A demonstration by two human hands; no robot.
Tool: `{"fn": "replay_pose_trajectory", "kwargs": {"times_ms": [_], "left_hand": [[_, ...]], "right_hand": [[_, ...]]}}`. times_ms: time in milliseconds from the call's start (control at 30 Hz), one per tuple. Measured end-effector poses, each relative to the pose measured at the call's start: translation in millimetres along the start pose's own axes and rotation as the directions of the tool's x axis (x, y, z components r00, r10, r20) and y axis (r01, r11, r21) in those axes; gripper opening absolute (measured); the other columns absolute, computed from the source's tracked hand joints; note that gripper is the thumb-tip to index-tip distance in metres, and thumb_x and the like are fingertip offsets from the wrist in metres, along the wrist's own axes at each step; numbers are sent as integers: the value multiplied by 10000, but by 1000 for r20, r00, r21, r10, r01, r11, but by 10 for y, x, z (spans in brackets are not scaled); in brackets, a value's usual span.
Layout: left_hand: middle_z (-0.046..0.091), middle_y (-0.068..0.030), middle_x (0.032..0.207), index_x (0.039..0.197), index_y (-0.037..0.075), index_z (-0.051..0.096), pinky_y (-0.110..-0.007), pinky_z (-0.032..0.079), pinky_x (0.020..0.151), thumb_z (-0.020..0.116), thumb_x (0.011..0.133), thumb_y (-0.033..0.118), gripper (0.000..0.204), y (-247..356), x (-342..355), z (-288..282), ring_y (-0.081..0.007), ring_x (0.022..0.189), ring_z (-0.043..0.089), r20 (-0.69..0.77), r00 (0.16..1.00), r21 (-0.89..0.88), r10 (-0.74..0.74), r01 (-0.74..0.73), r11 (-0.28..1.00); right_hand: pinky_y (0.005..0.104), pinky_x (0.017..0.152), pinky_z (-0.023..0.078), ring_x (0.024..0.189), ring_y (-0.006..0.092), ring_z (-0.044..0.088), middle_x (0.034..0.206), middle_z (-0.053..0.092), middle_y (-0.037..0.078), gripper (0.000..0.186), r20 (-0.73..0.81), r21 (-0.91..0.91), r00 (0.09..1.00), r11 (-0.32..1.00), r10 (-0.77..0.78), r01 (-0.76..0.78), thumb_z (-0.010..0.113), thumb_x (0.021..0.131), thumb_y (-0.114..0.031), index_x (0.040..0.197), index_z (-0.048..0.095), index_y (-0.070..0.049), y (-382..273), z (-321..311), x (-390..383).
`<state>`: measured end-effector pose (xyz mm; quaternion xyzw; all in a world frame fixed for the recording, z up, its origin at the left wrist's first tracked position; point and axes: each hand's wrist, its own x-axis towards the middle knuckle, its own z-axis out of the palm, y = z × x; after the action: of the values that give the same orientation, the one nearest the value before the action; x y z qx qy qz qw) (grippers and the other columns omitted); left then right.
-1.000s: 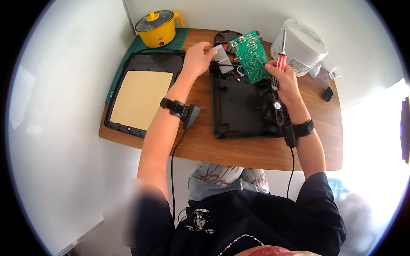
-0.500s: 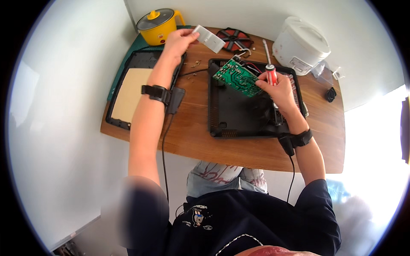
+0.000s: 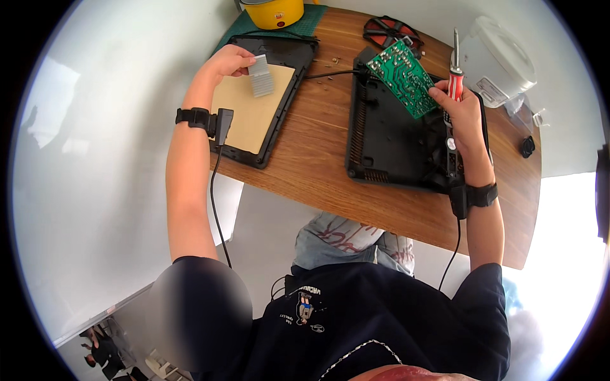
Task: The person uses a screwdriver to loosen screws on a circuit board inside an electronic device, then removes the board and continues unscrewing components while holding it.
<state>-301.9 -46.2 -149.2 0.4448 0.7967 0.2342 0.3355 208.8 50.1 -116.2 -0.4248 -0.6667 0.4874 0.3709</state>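
Note:
Pinched between the fingers of my left hand (image 3: 230,62) is a silver ridged metal heat sink (image 3: 261,77). It hangs over a black-framed panel (image 3: 291,60) with a beige sheet in the middle. My right hand (image 3: 467,117) grips the corner of a green circuit board (image 3: 401,79) between thumb and finger. A red-and-white screwdriver (image 3: 455,86) is held upright in that same hand, shaft pointing away from me. The board is tilted above an open black plastic housing (image 3: 397,143), partly covering the parts inside.
At the back stands a yellow pot (image 3: 274,13) on a green mat (image 3: 311,20). A round black-and-red coil (image 3: 391,30) lies beyond the housing. A white rice cooker (image 3: 502,60) is at the back right, near a black knob (image 3: 527,147). Small screws (image 3: 335,61) lie between panel and housing.
My left hand has carried the heat sink from the back of the table to above the beige panel and turned it. My right hand still holds board and screwdriver. The view has shifted.

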Motion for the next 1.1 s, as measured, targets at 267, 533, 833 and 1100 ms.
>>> {"fn": "replay_pose_trajectory", "kwargs": {"times_ms": [267, 533, 833, 1100], "left_hand": [[745, -113, 961, 1147, -9, 731, -321, 555, 691, 716, 964, 181, 264, 50, -41, 252, -185, 722, 696, -121, 989, 150, 81, -63, 987], [761, -153, 1080, 1124, 57, 739, -407, 563, 865, 741, 935, 250, 270, -15, 100, 289, -307, 977, 728, -164, 983, 402, 83, -10, 916], [682, -139, 1323, 1356, 57, 612, -395, 534, 980, 721, 968, 349, 497, 582, -115, 433, -268, 1195, 665, -406, 792, 314, 456, -348, 883], [670, -160, 1333, 1480, -32, 465, -372, 531, 999, 794, 936, 334, 734, 1339, 114, 623, -269, 1214, 651, -481, 571, -40, 665, -772, 634]], "right_hand": [[254, 755, 450, 824, 81, 586, 941, 674, 11, 270, 11, 252, 998, 966, 56, -57, 817, 908, -179, 1078, 711, 2, -48, -88, 48], [281, 821, 465, 921, 106, 612, 988, 697, 30, 346, 24, 143, 993, 984, -112, 107, 835, 890, -248, 1088, 725, 14, -107, -10, 434], [274, 775, 505, 857, 104, 659, 955, 726, 43, 331, 37, -25, 974, 974, -223, 224, 824, 904, -256, 1088, 739, 6, -401, 300, 1127], [297, 697, 521, 738, 98, 630, 823, 705, 16, 258, 93, -202, 958, 937, -272, 286, 837, 872, -242, 985, 760, -23, -414, 718, 1503]]}}
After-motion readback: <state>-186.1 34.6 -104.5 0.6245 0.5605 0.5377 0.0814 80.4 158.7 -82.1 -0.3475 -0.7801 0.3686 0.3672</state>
